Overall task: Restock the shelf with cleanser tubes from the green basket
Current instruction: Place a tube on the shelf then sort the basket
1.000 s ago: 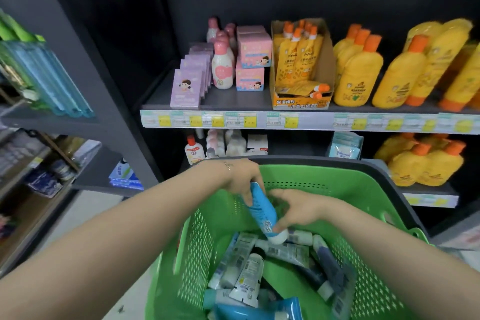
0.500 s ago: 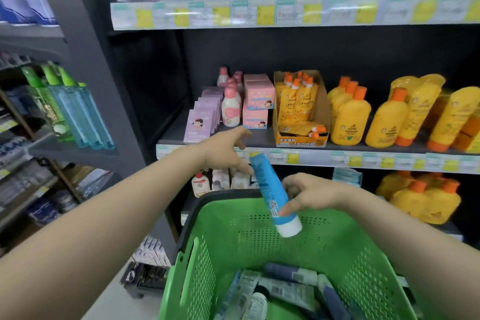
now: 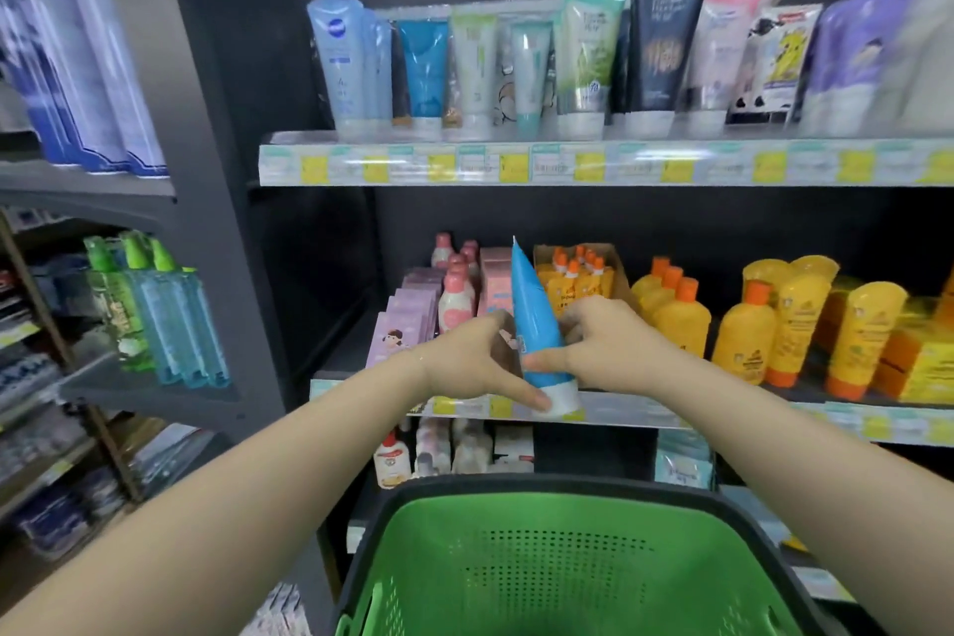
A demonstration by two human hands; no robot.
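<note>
Well, both hands were on the blue cleanser tube (image 3: 534,320) at that moment. The left hand (image 3: 472,362) pinched it low down, one fingertip under the white cap (image 3: 560,398), and the right hand (image 3: 611,351) curled round its right side with a finger laid across the front. The tube stood nearly upright, cap down and crimped end up, in the air beyond the green basket (image 3: 516,558) and in front of the middle shelf of yellow bottles (image 3: 743,336), seemingly clear of both.

Up on the top shelf (image 3: 568,163) the cleanser tubes (image 3: 583,57) stood in a row on their caps, and a like-coloured blue one (image 3: 423,67) sat towards the left. That looked to be the spot. To do it well, I'd say: hold the cap downward, let one hand take the body firmly, lift it clear of the price strip, and set it flat on its cap in line with its match, label to the front. The neighbours stood close, so a slow entry would spare them a knock. What lay in the basket could not be seen, because only its far wall showed.
</note>
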